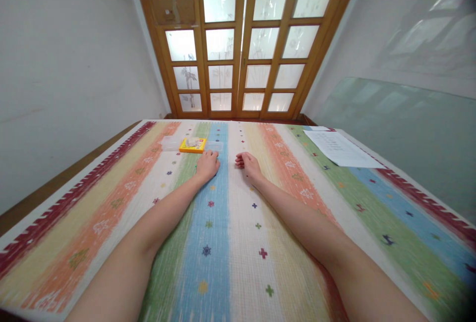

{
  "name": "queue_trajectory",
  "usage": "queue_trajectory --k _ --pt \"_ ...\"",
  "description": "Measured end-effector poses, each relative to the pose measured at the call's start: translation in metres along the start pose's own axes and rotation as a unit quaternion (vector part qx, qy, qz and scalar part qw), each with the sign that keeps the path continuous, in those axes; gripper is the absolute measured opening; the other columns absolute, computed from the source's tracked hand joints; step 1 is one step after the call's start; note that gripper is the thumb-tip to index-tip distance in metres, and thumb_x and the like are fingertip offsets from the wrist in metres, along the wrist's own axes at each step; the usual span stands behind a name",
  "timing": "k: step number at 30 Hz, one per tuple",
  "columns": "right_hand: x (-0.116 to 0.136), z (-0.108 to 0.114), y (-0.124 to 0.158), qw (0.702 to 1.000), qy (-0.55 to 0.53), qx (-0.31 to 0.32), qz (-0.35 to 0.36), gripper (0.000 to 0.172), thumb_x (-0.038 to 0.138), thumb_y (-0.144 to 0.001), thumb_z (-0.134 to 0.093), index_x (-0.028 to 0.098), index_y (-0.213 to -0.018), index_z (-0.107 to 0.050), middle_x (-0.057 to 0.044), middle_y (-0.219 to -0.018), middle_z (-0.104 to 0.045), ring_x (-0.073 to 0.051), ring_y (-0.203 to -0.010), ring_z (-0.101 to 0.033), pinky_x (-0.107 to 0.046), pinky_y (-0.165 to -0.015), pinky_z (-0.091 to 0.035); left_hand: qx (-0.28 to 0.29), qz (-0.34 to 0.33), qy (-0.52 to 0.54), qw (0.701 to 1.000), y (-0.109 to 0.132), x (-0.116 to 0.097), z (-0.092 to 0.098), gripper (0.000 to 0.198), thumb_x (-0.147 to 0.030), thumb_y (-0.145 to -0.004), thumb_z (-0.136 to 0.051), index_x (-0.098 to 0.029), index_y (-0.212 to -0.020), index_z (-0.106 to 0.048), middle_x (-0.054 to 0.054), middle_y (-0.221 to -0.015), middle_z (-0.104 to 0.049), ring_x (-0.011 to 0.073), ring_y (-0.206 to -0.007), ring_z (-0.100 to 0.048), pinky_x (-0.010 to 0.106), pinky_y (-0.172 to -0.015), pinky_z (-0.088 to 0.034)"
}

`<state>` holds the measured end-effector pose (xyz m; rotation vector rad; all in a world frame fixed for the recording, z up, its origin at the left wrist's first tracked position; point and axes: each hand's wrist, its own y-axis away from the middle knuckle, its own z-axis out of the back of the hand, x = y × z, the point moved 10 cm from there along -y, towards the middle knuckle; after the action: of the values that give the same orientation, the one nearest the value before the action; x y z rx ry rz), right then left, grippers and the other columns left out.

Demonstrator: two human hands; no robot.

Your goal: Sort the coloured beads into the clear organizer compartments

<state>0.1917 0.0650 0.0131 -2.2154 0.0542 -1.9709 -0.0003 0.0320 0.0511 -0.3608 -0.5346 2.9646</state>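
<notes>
Both of my forearms lie stretched out on a table covered by a striped, many-coloured cloth [230, 242]. My left hand [207, 164] rests on the blue stripe with its fingers curled under, holding nothing that I can see. My right hand [247, 162] rests a short way to its right, fingers also curled, with nothing visible in it. Just beyond my left hand lies a small yellow box [192, 145], partly on top of a clear plastic case [171, 143]. Neither hand touches the box.
A white printed sheet of paper [339, 148] lies at the far right of the table. Behind the table stand wooden doors with frosted glass panes [238, 44]. A glass pane [401, 129] leans on the right wall. A white wall runs along the left.
</notes>
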Motion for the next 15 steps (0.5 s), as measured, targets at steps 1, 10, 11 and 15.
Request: queue_trajectory --k 1,10,11,15 --pt "0.0002 -0.0003 0.0001 1.0 0.0 0.002 0.0 0.042 0.062 -0.089 -0.057 0.021 -0.088 -0.068 -0.008 -0.084 -0.07 -0.019 -0.072 -0.066 -0.033 -0.067 -0.054 0.0 -0.004 0.001 1.0 -0.0002 -0.0006 0.0001 0.023 -0.03 -0.1 -0.052 -0.022 -0.116 -0.067 0.014 -0.114 -0.064 0.032 -0.117 -0.054 0.046 -0.099 -0.047" --pt "0.0018 -0.0008 0.001 1.0 0.003 0.007 0.009 0.038 0.058 -0.087 -0.059 0.021 -0.086 -0.068 -0.007 -0.082 -0.069 -0.019 -0.071 -0.066 -0.032 -0.066 -0.053 0.02 -0.028 -0.008 0.999 -0.0041 -0.0025 -0.0029 0.023 -0.028 -0.101 -0.048 -0.021 -0.102 -0.07 0.015 -0.11 -0.064 0.032 -0.113 -0.056 0.047 -0.099 -0.047" --pt "0.0016 -0.001 0.001 1.0 0.005 0.008 0.008 0.038 0.058 -0.087 -0.059 0.021 -0.086 -0.068 -0.006 -0.082 -0.069 -0.019 -0.071 -0.066 -0.032 -0.066 -0.053 0.024 -0.024 -0.003 0.999 -0.0037 -0.0013 -0.0032 0.022 -0.027 -0.101 -0.048 -0.02 -0.102 -0.07 0.015 -0.111 -0.064 0.0321 -0.114 -0.056 0.047 -0.099 -0.047" --pt "0.0004 -0.002 0.0005 1.0 0.011 0.013 0.005 0.038 0.059 -0.086 -0.06 0.022 -0.085 -0.068 -0.007 -0.082 -0.069 -0.019 -0.072 -0.066 -0.033 -0.068 -0.053 0.028 -0.013 0.01 0.999 0.0006 0.0021 -0.0029 0.023 -0.026 -0.1 -0.048 -0.021 -0.108 -0.069 0.015 -0.115 -0.063 0.0325 -0.118 -0.054 0.047 -0.1 -0.047"
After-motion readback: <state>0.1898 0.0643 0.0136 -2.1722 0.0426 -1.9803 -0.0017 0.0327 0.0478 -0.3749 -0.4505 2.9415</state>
